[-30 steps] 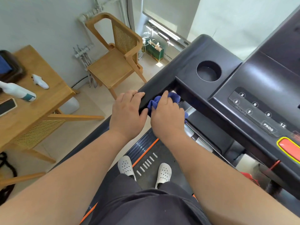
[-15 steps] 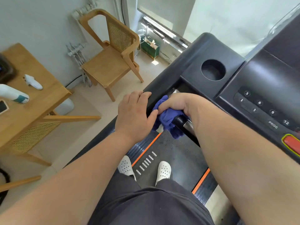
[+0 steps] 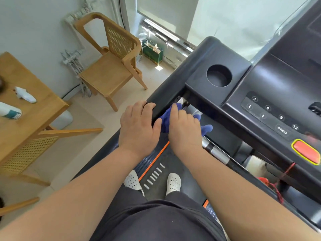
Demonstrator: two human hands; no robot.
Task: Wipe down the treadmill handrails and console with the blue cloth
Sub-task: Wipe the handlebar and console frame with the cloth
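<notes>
The black left handrail (image 3: 175,84) of the treadmill runs from the console corner down toward me. My left hand (image 3: 137,126) grips the handrail from above, fingers curled over its outer edge. Just to its right, my right hand (image 3: 184,129) presses the blue cloth (image 3: 166,119) against the inner side of the rail, near where it meets the console. A fold of the cloth sticks out past my right fingers. The console (image 3: 271,94) with numbered buttons, a round cup holder (image 3: 219,75) and an orange-red stop button (image 3: 306,151) spreads to the right.
A wooden chair (image 3: 111,70) stands by the wall to the left. A wooden table (image 3: 26,117) at far left carries a white spray bottle (image 3: 9,111) and a small white object (image 3: 25,95). My feet in white clogs (image 3: 172,183) stand on the treadmill belt. A red safety cord (image 3: 278,186) hangs under the console.
My right hand turned back palm-down and slid the cloth up the inner side of the rail toward the console. My left hand kept its grip on the rail.
</notes>
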